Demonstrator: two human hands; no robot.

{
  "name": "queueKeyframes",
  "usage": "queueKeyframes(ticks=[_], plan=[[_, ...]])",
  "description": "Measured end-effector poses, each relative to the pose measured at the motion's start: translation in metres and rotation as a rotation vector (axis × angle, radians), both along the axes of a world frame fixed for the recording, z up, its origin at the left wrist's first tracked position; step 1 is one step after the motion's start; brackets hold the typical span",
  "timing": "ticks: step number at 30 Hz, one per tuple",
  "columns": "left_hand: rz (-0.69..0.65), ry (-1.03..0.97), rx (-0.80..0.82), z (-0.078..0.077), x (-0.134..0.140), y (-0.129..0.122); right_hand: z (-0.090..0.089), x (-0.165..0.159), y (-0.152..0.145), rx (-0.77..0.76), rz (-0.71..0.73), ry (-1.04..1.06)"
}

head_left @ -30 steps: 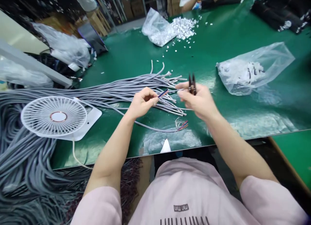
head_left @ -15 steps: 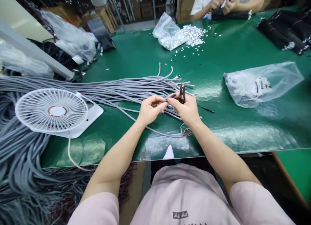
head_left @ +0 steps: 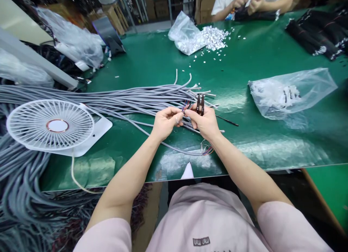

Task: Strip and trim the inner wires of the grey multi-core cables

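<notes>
My left hand is closed, thumb and fingers pinching thin coloured wires at the end of a grey cable. Right beside it, my right hand pinches at the same wires with thumb and forefinger. Dark thread snips are tucked in that right hand, their two pointed blades up and slightly apart. Behind and under both hands lies a bundle of grey cables, its ends toward the right. Nearer me, one grey cable ends in bare coloured wires.
A white fan stands left on the green table. A clear bag of white parts lies right. Small white pieces spill from another bag. Black cable bundles and a co-worker's hands are at the far side.
Orange and blue wires now fan out between my fingertips, where a small dark end showed before. The snips' blades have shifted slightly left. The whole view has shifted a little.
</notes>
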State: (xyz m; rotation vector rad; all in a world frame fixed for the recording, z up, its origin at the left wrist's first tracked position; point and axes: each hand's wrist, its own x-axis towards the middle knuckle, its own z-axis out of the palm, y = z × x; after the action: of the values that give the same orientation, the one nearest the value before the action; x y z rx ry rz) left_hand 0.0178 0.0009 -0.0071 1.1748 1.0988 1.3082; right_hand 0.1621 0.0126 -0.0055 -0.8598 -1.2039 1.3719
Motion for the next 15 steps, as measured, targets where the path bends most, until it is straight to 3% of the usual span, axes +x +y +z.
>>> queueKeyframes(ticks=[5, 15], plan=[[-0.004, -0.012, -0.005, -0.0013, -0.0002, -0.0003, 0.0017, 0.0005, -0.0011, 0.010, 0.013, 0.000], [-0.042, -0.097, -0.085, -0.0013, -0.0049, 0.0037, -0.0022, -0.0009, 0.0006, -0.125, 0.135, 0.093]])
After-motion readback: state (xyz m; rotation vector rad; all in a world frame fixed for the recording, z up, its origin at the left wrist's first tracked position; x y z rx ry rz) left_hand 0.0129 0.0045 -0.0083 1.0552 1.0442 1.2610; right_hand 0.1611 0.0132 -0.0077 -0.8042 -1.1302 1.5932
